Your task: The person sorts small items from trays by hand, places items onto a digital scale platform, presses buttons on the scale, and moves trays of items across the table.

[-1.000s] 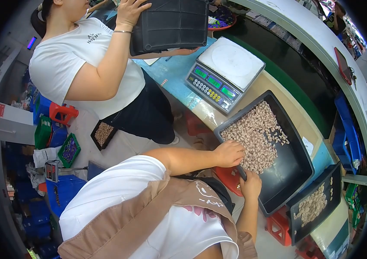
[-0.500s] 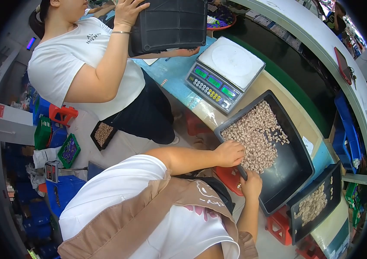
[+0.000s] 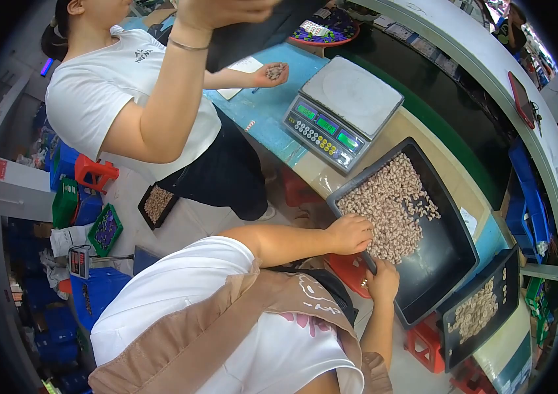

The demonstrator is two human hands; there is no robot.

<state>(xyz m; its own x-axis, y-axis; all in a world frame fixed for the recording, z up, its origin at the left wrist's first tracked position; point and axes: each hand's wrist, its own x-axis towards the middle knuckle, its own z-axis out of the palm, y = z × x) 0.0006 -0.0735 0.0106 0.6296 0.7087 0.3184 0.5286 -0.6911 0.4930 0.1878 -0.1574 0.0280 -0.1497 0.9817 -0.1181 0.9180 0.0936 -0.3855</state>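
Observation:
A black plastic tray (image 3: 446, 262) rests on the table edge in front of me. Small brownish-beige pieces (image 3: 384, 203) are heaped over its near and far-left part. My left hand (image 3: 350, 234) is closed over the near rim, beside the pieces. Lower along that rim, my right hand (image 3: 382, 282) is wrapped round the edge, its fingertips partly hidden. A counting scale (image 3: 351, 105) with lit green displays and a bare white platform stands just beyond the tray.
A co-worker (image 3: 141, 98) at the upper left raises a black bin (image 3: 259, 33); their other hand (image 3: 272, 75) holds pieces palm up. A second black tray (image 3: 482, 308) with flat rings lies to the right. Red stools (image 3: 425, 345) stand below the table.
The co-worker's bin has risen, and their lower hand has come away from under it, showing pieces in the palm. Both my hands and the tray have stayed put.

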